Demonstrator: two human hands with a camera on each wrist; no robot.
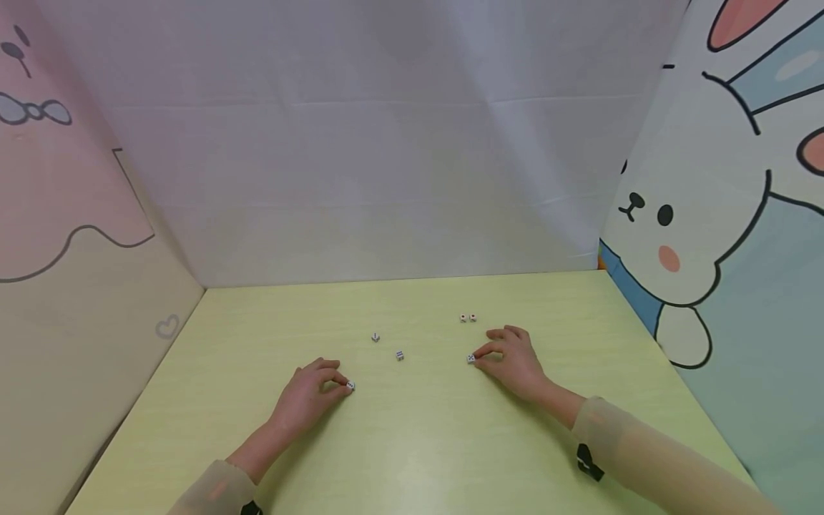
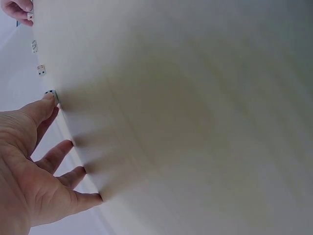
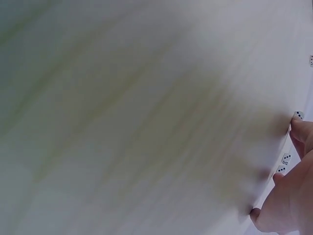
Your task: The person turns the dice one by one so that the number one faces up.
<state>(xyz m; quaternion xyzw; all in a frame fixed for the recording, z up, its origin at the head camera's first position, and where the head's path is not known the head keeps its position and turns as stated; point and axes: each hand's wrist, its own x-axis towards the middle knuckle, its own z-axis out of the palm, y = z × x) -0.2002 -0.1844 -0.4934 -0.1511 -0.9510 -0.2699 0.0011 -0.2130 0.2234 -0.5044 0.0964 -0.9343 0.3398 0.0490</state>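
My left hand (image 1: 310,393) pinches a white die (image 1: 350,385) between thumb and forefinger at the table's left middle. In the left wrist view the other fingertips of that hand touch the tabletop, spread apart. To the right, my right hand (image 1: 513,363) pinches another die (image 1: 471,358) the same way. Between the hands lie two loose dice, one die (image 1: 375,337) farther back and one die (image 1: 400,355) nearer. Beyond the right hand, a die (image 1: 463,318) and a second die (image 1: 473,317) sit side by side, red dots showing.
The pale yellow table (image 1: 412,443) reaches back to a plain whitish curtain (image 1: 386,179). A pink and cream panel (image 1: 77,286) borders it on the left. At the right stands a panel with a cartoon rabbit (image 1: 702,236).
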